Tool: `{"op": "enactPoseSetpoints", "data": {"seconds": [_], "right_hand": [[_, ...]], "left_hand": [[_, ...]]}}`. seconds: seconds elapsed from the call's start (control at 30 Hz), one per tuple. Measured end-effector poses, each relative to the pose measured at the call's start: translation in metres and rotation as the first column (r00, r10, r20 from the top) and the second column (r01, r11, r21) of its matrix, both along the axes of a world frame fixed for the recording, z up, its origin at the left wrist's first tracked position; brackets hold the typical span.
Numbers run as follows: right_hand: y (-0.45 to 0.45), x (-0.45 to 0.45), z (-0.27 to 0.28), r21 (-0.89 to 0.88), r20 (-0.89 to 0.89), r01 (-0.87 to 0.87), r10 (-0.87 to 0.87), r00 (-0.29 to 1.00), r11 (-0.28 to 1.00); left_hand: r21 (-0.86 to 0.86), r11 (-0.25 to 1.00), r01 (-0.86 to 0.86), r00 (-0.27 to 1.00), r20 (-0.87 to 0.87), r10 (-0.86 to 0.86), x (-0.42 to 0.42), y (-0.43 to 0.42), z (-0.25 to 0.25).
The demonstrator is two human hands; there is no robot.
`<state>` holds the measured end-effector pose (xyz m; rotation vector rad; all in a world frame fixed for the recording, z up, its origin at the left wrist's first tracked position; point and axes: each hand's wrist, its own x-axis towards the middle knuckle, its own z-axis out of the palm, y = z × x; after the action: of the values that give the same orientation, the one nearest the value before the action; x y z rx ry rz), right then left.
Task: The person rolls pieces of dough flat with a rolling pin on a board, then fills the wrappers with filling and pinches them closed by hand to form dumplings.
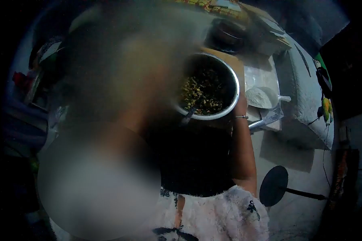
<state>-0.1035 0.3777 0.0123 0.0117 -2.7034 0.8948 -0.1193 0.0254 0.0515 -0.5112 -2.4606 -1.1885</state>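
A wide metal pot [236, 78] holds a chopped, dark green and yellowish food mixture [203, 92]. My right hand [241, 105], with a thin bracelet at the wrist, grips the pot's right side just below the rim. Its fingertips are mostly hidden behind the pot. A dark, handle-like piece [188, 115] pokes over the near rim; I cannot tell its kind. On the left, a skin-coloured smear [138, 108] runs up toward the pot inside a large blurred patch. Blurring hides my left hand's fingers and anything in them.
Right of the pot, a handled white bowl [258, 97] of white powder sits beside a shiny cylinder [265, 121]. Under the pot shows a brown board [233, 61]. A dark vessel [228, 34] stands behind. A round black griddle [274, 185] lies lower right, near a pale raised block [305, 104].
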Motion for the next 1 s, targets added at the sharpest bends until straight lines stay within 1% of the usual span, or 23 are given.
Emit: {"op": "enactPoseSetpoints", "data": {"seconds": [0.03, 0.07, 0.13, 0.2, 0.27, 0.3, 0.37, 0.4, 0.47, 0.53, 0.57, 0.6, 0.63, 0.67, 0.7, 0.77, 0.8, 0.87, 0.9, 0.93, 0.97, 1.0], "right_hand": [[0.000, 0.000, -0.003, -0.034, -0.054, 0.003, -0.005, 0.999, 0.999], [-0.001, 0.000, -0.005, -0.011, 0.035, 0.064, -0.064, 0.997, 0.998], [0.002, 0.003, -0.003, 0.011, 0.012, 0.083, -0.083, 0.996, 0.997], [0.006, 0.005, -0.004, 0.033, -0.008, 0.106, -0.106, 0.994, 0.994], [0.012, 0.006, -0.010, 0.025, 0.029, 0.026, -0.026, 0.999, 0.999], [0.007, 0.010, -0.008, 0.025, 0.018, 0.024, -0.025, 1.000, 0.999], [-0.014, 0.019, 0.024, -0.040, 0.105, 0.100, -0.095, 0.990, 0.994], [-0.015, 0.021, 0.025, -0.040, 0.105, 0.103, -0.098, 0.990, 0.994], [-0.018, 0.021, 0.029, -0.089, 0.063, -0.043, 0.049, 0.997, 0.995], [-0.017, 0.022, 0.028, -0.098, 0.063, -0.059, 0.066, 0.996, 0.993], [-0.016, 0.023, 0.027, -0.106, 0.065, -0.074, 0.081, 0.995, 0.992], [-0.015, 0.024, 0.024, -0.106, 0.065, -0.070, 0.077, 0.995, 0.992], [-0.013, 0.024, 0.019, -0.032, 0.057, -0.013, 0.015, 0.998, 0.999], [-0.011, 0.024, 0.014, 0.043, 0.046, 0.043, -0.045, 0.998, 0.998], [-0.009, 0.021, 0.007, 0.043, 0.046, 0.044, -0.046, 0.998, 0.998], [-0.003, 0.011, -0.004, 0.003, 0.012, 0.178, -0.178, 0.984, 0.984], [-0.001, 0.011, -0.003, 0.003, 0.012, 0.179, -0.179, 0.984, 0.984], [0.001, 0.013, -0.002, -0.077, -0.036, 0.143, -0.146, 0.989, 0.987], [0.003, 0.014, -0.005, -0.078, -0.037, 0.146, -0.149, 0.988, 0.986], [0.004, 0.013, -0.007, -0.001, -0.090, 0.053, -0.053, 0.995, 0.999], [0.007, 0.013, -0.010, 0.080, -0.133, -0.036, 0.047, 0.990, 0.996], [-0.002, 0.019, 0.001, 0.030, -0.099, -0.015, 0.018, 0.995, 0.999]], "left_hand": [[0.048, 0.996, 0.078, 0.996, -0.036, -0.076, -0.004, -0.002, -0.004], [0.048, 0.996, 0.076, 0.997, -0.036, -0.074, -0.005, -0.004, -0.009], [-0.106, 0.992, -0.064, 0.996, 0.062, 0.070, 0.011, 0.005, 0.015], [-0.085, 0.995, -0.059, 0.994, 0.084, 0.066, 0.007, 0.004, 0.009], [-0.063, 0.997, -0.046, 0.993, 0.104, 0.053, 0.001, 0.002, 0.002], [-0.089, 0.995, -0.052, 0.995, 0.085, 0.059, -0.003, -0.001, -0.002], [-0.115, 0.992, -0.053, 0.996, 0.063, 0.061, -0.004, -0.002, 0.001], [-0.109, 0.993, -0.045, 0.995, 0.086, 0.055, -0.002, -0.002, 0.005], [-0.105, 0.994, -0.039, 0.993, 0.105, 0.050, 0.001, -0.004, 0.011], [-0.074, 0.997, -0.022, 0.995, 0.097, 0.029, 0.003, -0.007, 0.010], [-0.075, 0.997, -0.020, 0.995, 0.096, 0.027, -0.004, -0.014, -0.001], [-0.079, 0.996, 0.039, 0.998, -0.045, -0.042, -0.017, -0.025, -0.021], [-0.090, 0.991, 0.097, 0.976, -0.185, -0.112, -0.021, -0.027, -0.025], [-0.089, 0.991, 0.100, 0.976, -0.183, -0.115, -0.023, -0.027, -0.030], [-0.094, 0.992, 0.085, 0.983, -0.158, -0.099, -0.020, -0.024, -0.026], [-0.099, 0.993, 0.070, 0.987, -0.134, -0.083, -0.018, -0.023, -0.018], [-0.101, 0.990, 0.100, 0.989, -0.101, -0.110, -0.019, -0.025, -0.018], [-0.102, 0.986, 0.134, 0.988, -0.067, -0.141, -0.018, -0.026, -0.020], [-0.003, 0.989, 0.145, 0.989, -0.013, -0.145, -0.018, -0.027, -0.025], [0.095, 0.984, 0.150, 0.987, 0.039, -0.155, -0.020, -0.027, -0.029], [0.093, 0.984, 0.155, 0.987, 0.037, -0.159, -0.019, -0.027, -0.034], [0.201, 0.964, 0.171, 0.985, -0.010, -0.173, -0.012, -0.026, -0.038]]}}
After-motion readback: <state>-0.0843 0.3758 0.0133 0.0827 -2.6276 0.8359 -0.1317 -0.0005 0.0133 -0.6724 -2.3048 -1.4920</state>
